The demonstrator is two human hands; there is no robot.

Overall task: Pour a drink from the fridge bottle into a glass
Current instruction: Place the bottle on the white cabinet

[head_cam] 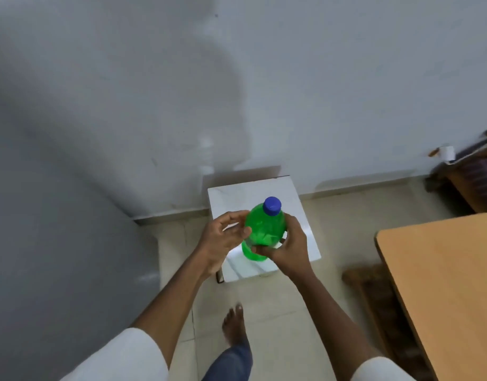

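Note:
A green plastic bottle (264, 229) with a blue screw cap (272, 205) is held upright in front of me, above a small white table (297, 204). My right hand (287, 248) wraps around the bottle's lower body from the right. My left hand (223, 237) is beside the bottle on its left, fingers spread and curled, its fingertips at the green wall. The cap sits on the bottle. No glass is in view.
A grey fridge side (58, 215) fills the left. A pale wall stands behind the white table. A light wooden tabletop (443, 284) is at the right, a dark wooden bench (374, 298) beside it. My bare foot (234, 323) is on the tiled floor.

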